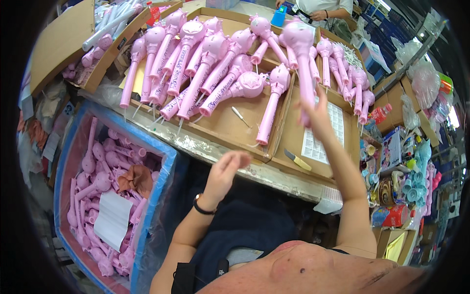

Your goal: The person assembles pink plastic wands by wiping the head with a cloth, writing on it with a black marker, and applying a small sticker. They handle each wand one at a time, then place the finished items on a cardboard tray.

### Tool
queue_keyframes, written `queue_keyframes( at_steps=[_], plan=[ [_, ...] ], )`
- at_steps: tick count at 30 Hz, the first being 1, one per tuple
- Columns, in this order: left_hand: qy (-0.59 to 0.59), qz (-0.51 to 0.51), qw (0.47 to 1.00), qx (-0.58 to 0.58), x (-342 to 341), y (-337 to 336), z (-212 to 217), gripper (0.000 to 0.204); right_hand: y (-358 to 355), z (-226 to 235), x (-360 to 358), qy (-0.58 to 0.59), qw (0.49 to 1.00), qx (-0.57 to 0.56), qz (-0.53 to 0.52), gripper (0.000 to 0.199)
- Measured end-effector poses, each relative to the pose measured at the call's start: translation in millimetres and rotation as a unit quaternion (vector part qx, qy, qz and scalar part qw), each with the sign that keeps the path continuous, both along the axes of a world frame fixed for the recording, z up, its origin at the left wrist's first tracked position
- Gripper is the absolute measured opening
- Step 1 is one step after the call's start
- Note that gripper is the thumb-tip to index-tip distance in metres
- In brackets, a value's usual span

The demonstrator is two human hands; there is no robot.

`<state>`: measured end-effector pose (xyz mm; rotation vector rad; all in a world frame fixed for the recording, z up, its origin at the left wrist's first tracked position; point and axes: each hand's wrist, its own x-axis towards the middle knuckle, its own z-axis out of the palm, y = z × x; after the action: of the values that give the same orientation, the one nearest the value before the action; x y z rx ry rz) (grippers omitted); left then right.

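Note:
My right hand (316,115) is closed around the lower handle of a pink toy wand (303,61), held upright with its round head up, above the right part of the cardboard tray. The wand is slightly blurred. Short of the table's front edge, my left hand (227,171) hovers with loosely bent fingers and nothing visible in them; its fingertips are smeared. Many similar wands lie heaped on the trays, several with thin pale cords at their ends. The closest one to my hands is a wand (273,105) beside the tray divider.
A small screwdriver (241,117) and a yellow-handled knife (297,160) lie in the trays, near a printed sheet (323,132). At left stands a blue-rimmed bin (169,164) of pink wand parts. Red-capped bottles (379,113) stand at right. Another person's hand (319,15) shows across the table.

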<state>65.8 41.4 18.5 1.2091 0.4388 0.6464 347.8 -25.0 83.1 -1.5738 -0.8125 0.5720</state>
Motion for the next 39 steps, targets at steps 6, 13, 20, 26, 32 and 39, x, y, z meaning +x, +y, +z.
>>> queue_keyframes(
  at_steps=[6,13,20,26,32,39],
  plan=[
    [0.071,0.058,0.995,-0.027,-47.2,-31.3,-26.5,0.023,153.1,-14.9,191.4,-0.059,0.967,-0.073,-0.237,0.107],
    [0.078,0.048,0.993,0.073,-35.4,-11.0,4.3,0.019,180.2,-44.8,210.9,-0.365,0.873,-0.002,-0.325,0.103],
    [0.161,-0.061,0.9,0.399,114.1,61.5,3.4,0.063,54.8,-46.2,59.4,-0.186,0.978,0.078,0.041,0.095],
    [0.303,-0.176,0.926,0.143,178.3,92.6,-9.5,0.05,-42.2,-25.4,-39.6,-0.027,0.995,0.049,0.085,0.087],
    [0.049,-0.012,0.987,0.154,120.6,53.0,21.5,0.05,-81.9,-36.3,-97.6,0.068,0.991,0.109,0.039,0.088],
    [-0.143,-0.009,0.989,-0.038,42.0,-23.3,34.2,0.061,-72.7,-68.9,-186.8,0.057,0.982,0.156,0.09,0.104]
  ],
)
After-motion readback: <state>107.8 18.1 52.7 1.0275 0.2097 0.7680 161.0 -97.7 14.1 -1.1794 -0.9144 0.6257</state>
